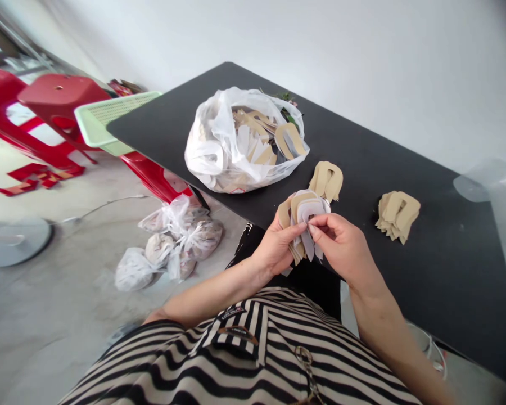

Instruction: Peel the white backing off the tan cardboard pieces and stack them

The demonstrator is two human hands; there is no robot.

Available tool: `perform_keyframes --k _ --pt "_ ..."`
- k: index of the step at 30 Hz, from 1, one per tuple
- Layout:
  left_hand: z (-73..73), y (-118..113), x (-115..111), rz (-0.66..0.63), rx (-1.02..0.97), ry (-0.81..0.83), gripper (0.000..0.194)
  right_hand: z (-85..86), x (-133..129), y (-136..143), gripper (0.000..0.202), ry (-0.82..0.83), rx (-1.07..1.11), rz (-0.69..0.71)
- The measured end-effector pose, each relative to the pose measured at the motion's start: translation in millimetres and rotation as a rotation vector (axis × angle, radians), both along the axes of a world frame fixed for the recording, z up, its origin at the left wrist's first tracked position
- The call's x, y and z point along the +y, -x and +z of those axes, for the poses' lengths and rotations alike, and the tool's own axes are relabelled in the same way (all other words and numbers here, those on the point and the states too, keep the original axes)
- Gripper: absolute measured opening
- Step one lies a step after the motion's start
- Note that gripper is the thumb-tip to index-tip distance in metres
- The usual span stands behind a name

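My left hand point(278, 245) is closed around a fanned bundle of U-shaped cutouts point(300, 209), some tan and some white, with the thumb pressed on the front. The fingertips of my right hand point(341, 243) pinch the edge of a white cutout at the front of this bundle. Just beyond my hands, a stack of tan cutouts point(326, 179) lies on the black table point(362, 149). A second tan stack point(398, 214) sits farther right. An open white plastic bag point(202, 132), left of the stacks, holds many loose tan and white cutouts.
Several tied plastic bags point(200, 236) lie on the floor at the left. A pale green basket point(99, 129) and red stools point(63, 93) stand beyond the table's left end. Clear plastic point(491, 180) is at the right edge, and a white wall runs behind.
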State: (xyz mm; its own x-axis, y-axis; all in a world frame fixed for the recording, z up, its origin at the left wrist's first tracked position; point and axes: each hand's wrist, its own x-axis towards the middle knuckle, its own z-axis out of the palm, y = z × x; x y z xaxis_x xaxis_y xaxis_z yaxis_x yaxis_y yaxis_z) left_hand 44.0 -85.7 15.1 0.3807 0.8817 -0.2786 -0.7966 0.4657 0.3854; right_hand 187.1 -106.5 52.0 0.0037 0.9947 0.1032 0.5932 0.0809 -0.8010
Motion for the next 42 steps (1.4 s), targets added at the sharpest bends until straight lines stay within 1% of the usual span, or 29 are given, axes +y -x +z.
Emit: perform_keyframes --k 4,12,21,27,34,39,42 --pt "0.2 -1.1 -0.6 -0.003 -0.015 -0.019 0.083 -0.7 -1.0 -2.6 0.012 0.009 0.016 0.0" --pt "-1.7 -3.0 -0.4 -0.002 -0.026 -0.039 0.084 1.8 -2.1 -4.1 0.012 0.005 -0.006 0.01" --pt "-5.1 -2.8 1.1 -0.004 -0.011 -0.061 0.084 -0.3 -0.4 -5.3 0.012 0.04 0.043 0.024" --pt "-3.0 -2.8 1.4 -0.008 0.022 -0.025 0.084 0.2 0.1 -4.6 0.008 0.013 -0.017 0.028" --pt "-1.2 -3.9 1.1 -0.002 0.034 -0.022 0.083 1.6 -0.4 -3.5 0.006 0.024 -0.024 0.019" --pt "0.7 -3.7 1.5 -0.007 0.024 -0.043 0.084 1.6 0.6 -2.1 0.004 -0.03 -0.084 0.027" --pt "0.3 -2.7 2.3 -0.012 0.043 -0.041 0.081 0.2 0.9 -2.1 0.003 -0.041 -0.069 -0.002"
